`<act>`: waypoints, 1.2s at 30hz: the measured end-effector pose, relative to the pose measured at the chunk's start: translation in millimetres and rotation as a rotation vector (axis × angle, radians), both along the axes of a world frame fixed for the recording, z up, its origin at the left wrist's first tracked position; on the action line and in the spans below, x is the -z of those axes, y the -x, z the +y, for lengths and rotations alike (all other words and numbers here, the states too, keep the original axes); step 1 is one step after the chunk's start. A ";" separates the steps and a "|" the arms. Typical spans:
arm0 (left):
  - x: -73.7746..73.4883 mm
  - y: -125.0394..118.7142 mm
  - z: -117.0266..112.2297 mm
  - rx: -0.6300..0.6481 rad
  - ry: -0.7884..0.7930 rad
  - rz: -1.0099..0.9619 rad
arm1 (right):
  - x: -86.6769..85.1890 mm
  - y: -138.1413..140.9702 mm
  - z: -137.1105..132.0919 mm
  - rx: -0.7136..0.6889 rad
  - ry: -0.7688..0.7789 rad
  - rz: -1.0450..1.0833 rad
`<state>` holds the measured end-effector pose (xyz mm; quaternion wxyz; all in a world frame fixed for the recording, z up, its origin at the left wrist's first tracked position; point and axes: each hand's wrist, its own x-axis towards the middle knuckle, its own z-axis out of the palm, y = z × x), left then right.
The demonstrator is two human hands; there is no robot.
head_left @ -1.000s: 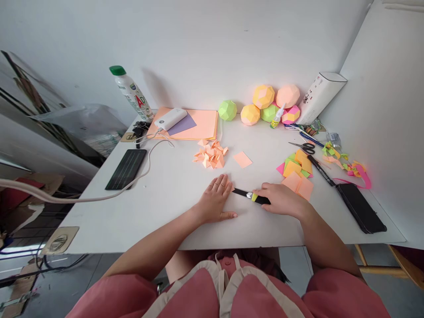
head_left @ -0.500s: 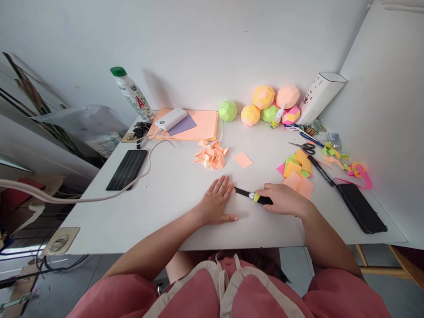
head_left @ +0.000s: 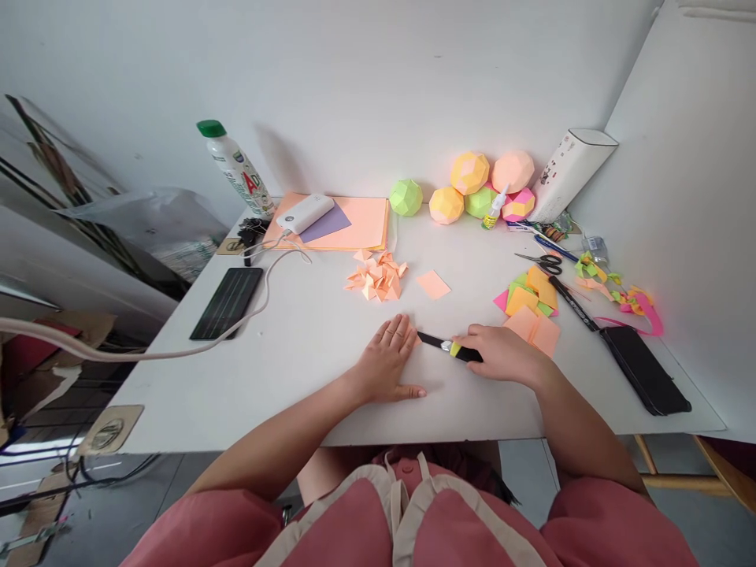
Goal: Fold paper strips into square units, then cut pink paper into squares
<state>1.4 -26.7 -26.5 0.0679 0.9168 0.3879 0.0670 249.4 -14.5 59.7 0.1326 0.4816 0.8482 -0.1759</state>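
My left hand (head_left: 387, 358) lies flat on the white table, fingers stretched out, over a small piece of peach paper (head_left: 415, 339). Most of that paper is hidden under the fingers. My right hand (head_left: 502, 353) is closed around a black and yellow utility knife (head_left: 457, 350). Its dark blade points left and its tip is at the paper's right edge. Beyond my hands lie a heap of folded peach paper pieces (head_left: 378, 276) and a single peach square (head_left: 433, 284). Coloured paper squares (head_left: 528, 293) and peach sheets (head_left: 540, 331) are piled beside my right hand.
Faceted paper balls (head_left: 469, 173) and a glue bottle (head_left: 494, 209) stand by the wall. Scissors (head_left: 546, 262), a marker (head_left: 572, 303) and a black case (head_left: 643, 370) lie right. A phone (head_left: 227, 303), cable (head_left: 267, 291), power bank (head_left: 305, 213) and bottle (head_left: 236, 169) are left.
My right hand and the knife have shifted very slightly left and away from me. My left hand stays pressed on the paper.
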 end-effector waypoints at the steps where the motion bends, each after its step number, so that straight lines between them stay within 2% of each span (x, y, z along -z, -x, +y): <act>1: -0.5 -0.1 0.1 0.002 0.003 0.005 | -0.4 0.8 0.3 0.001 -0.004 -0.003; 7: -1.7 -0.3 -0.3 -0.004 0.007 0.006 | 2.2 8.5 -0.2 -0.010 -0.067 -0.015; 12: -2.2 -0.5 -0.3 -0.002 0.015 0.012 | 5.5 5.0 2.0 -0.002 -0.061 0.011; 29: -0.6 -1.1 0.5 -0.012 -0.051 0.072 | 12.2 -7.6 17.4 0.023 0.111 0.222; 36: 0.5 -1.2 0.6 -0.012 -0.052 0.064 | 12.0 -8.2 16.3 0.016 0.095 0.262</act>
